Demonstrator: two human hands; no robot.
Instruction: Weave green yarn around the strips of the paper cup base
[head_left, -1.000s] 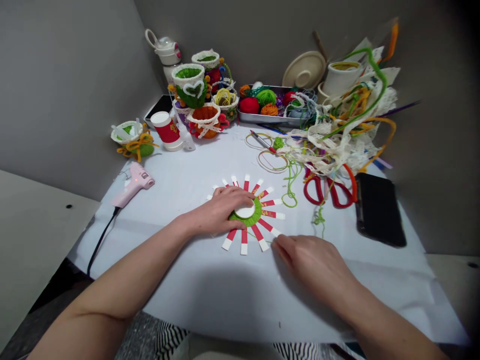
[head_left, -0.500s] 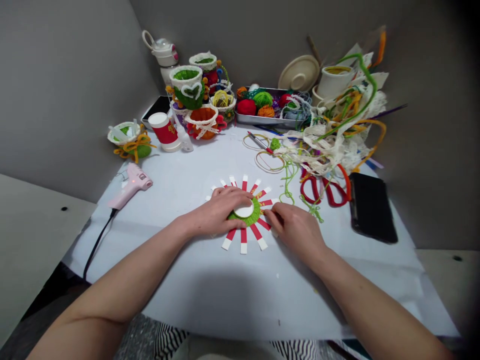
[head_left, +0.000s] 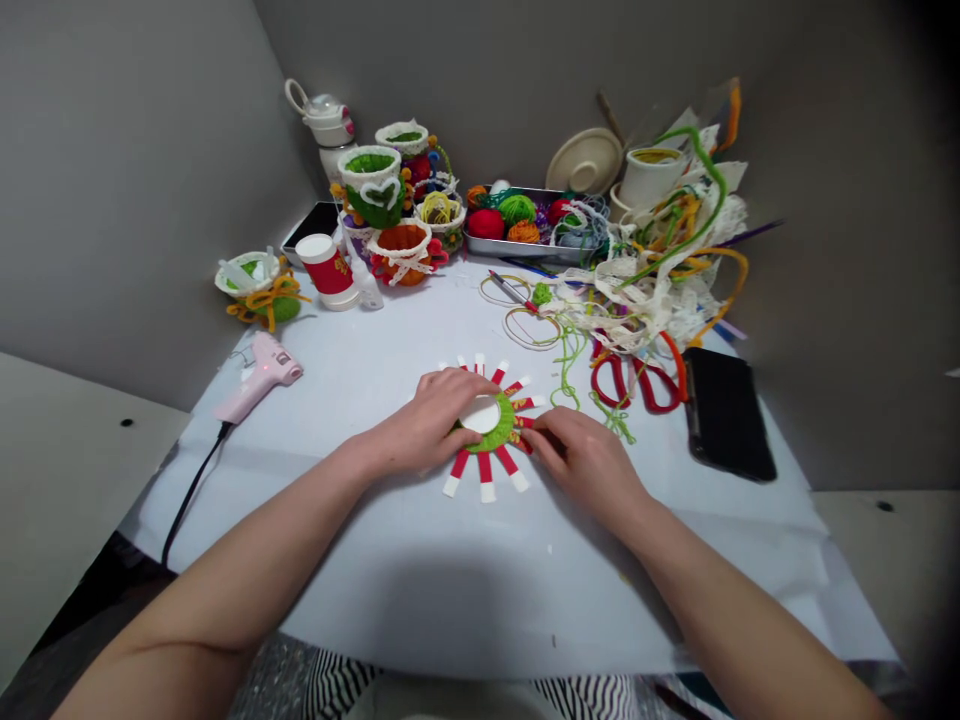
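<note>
A paper cup cut into red, white-tipped strips [head_left: 485,470] lies splayed flat like a sun on the table. Around its round white base [head_left: 480,414] runs a ring of green yarn [head_left: 496,432]. My left hand [head_left: 427,420] holds the cup from the left, thumb on the near side of the ring and fingers over the far side. At the right edge, my right hand [head_left: 581,450] pinches with thumb and forefinger at a strip. Whether yarn is also between these fingertips, I cannot tell.
To the left lies a pink glue gun [head_left: 262,375] with a black cord. Yarn-covered pots [head_left: 401,250] and a red-and-white cup [head_left: 328,272] stand behind. A tin of yarn balls [head_left: 536,250], lace trimmings [head_left: 667,290], red scissors [head_left: 637,385] and a phone [head_left: 727,415] occupy the right.
My right fingertips have shifted slightly at the strips on the right. My left thumb has moved up onto the green ring. The whole view has shifted a little.
</note>
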